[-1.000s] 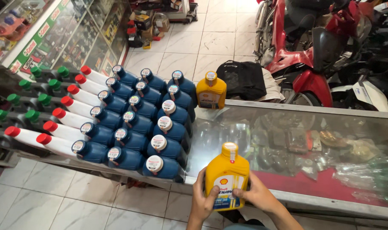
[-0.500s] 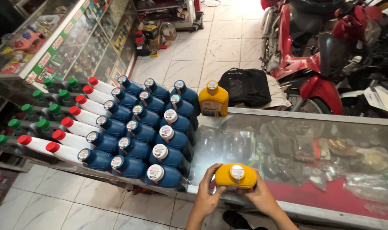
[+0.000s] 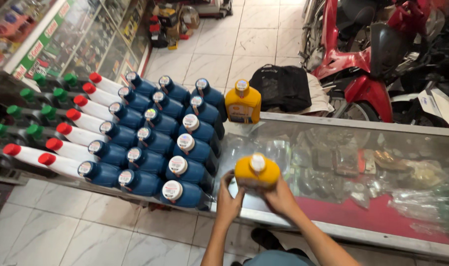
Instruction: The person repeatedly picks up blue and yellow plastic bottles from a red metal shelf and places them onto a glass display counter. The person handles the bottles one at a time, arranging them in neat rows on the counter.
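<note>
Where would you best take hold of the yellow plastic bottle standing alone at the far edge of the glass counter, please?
Grip the yellow plastic bottle around its flat-sided body below the cap, probably coming from its right, since the blue plastic bottles crowd its left. It stands upright on the glass counter, its right side free.

On the glass counter (image 3: 362, 148) stand two yellow bottles — one (image 3: 257, 171) at the near edge, one (image 3: 242, 102) at the far edge. To their left sit fourteen blue bottles (image 3: 187, 170), then six white bottles with red caps (image 3: 62, 164), then dark bottles with green caps (image 3: 34, 133) — seven caps visible.
</note>
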